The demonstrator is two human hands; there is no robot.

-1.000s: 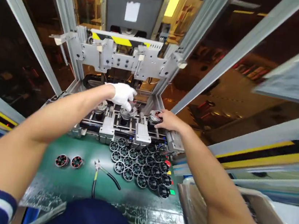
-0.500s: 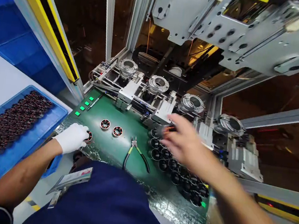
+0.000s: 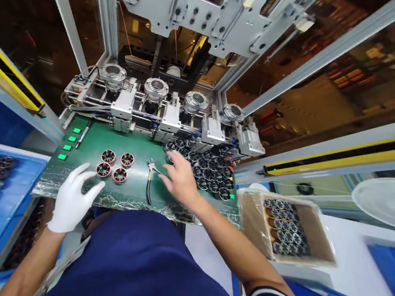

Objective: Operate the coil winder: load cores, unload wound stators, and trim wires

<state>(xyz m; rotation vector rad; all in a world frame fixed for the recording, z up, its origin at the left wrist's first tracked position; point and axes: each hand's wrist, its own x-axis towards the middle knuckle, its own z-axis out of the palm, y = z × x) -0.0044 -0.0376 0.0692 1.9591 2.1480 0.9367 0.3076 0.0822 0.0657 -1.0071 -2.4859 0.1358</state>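
1. The gloved left hand [image 3: 71,199], fingers spread and empty, hovers just beside four stators [image 3: 114,165] on the green worktop [image 3: 138,152].
2. The bare right hand [image 3: 179,177], loosely spread and holding nothing, reaches to the black rings [image 3: 209,169], near the pliers [image 3: 149,180].

Four wound stators [image 3: 114,165], four fixture nests [image 3: 156,88], perhaps twenty black rings [image 3: 205,164].

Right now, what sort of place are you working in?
Most likely a factory assembly station: a fixture machine with four round nests, a green mat with wound stator cores, and black ring parts.
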